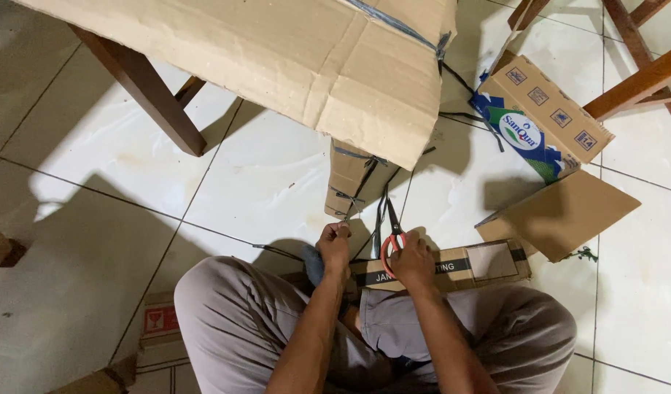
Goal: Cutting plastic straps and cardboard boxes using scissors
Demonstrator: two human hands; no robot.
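Two knees [226, 321] up front — L hand [334, 244] pinching one strap [348, 208], R hand [412, 261] gripping one scissors [391, 233].

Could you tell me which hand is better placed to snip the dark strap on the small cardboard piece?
Right, probably. The right hand already holds the orange-handled scissors, blades pointing up at the dark strap. The left hand pinches the strap end below the small cardboard piece.

one scissors [391, 232], two hands [334, 246], several cardboard boxes [541, 115]
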